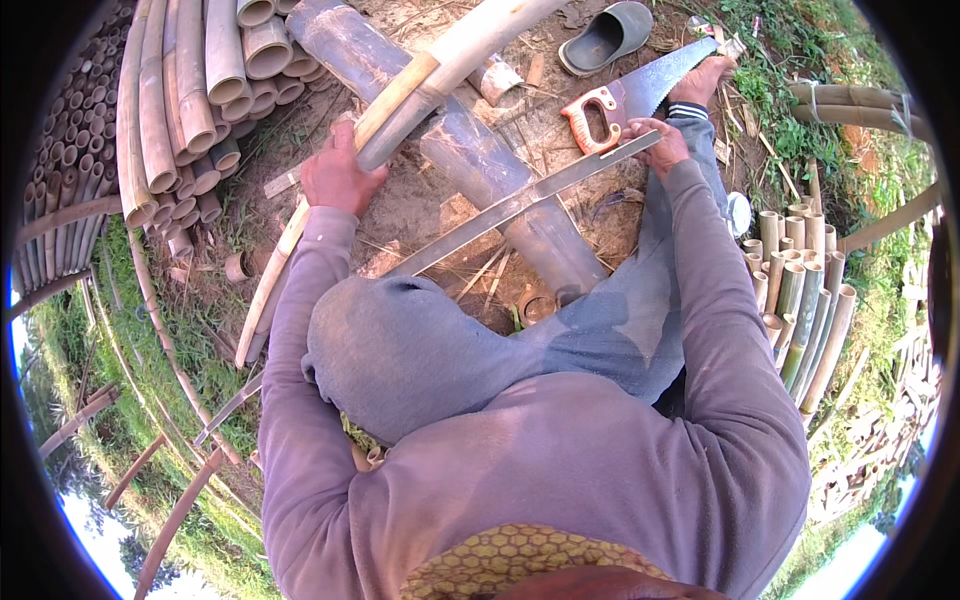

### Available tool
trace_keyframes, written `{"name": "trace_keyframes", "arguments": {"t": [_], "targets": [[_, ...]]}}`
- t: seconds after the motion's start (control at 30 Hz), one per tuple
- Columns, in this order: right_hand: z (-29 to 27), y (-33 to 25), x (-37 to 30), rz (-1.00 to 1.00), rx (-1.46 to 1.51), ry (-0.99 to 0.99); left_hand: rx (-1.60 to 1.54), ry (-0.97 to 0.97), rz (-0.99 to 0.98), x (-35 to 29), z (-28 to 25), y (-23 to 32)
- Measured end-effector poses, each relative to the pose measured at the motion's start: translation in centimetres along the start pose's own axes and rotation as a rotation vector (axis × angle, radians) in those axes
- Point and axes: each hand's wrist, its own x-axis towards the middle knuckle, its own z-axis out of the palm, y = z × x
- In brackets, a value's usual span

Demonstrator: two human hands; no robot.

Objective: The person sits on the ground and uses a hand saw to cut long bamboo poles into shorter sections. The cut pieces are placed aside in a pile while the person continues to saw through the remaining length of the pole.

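The left hand (338, 172) is clasping a split bamboo strip (400, 100); the right hand (662, 140) is gripping a long blade (520, 203), best kept aligned with the grain.

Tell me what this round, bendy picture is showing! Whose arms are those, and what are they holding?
A camera on a person's head looks straight down, so you see their own arms, knees and purple sweater. Its lens bends straight lines near the edge.

The left hand grips a pale split bamboo strip. The right hand holds a long flat blade that lies across a thick grey bamboo pole on the dirt ground.

Beside the right hand lies a handsaw with an orange handle, and farther off a green shoe. Cut bamboo tubes are stacked on the left, and shorter bamboo pieces stand on the right.
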Motion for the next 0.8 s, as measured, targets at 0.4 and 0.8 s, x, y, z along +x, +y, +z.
{"name": "trace_keyframes", "arguments": {"t": [0.4, 0.8], "targets": [[10.2, 2.2, 1.9, -0.426, -1.574, 0.067, 0.007, -0.084, -0.076, 0.6, -1.0, 0.5], [0.0, -6.0, -3.4, -0.629, -0.883, 0.753, -0.013, -0.085, -0.086, 0.3, -0.6, 0.3]]}}
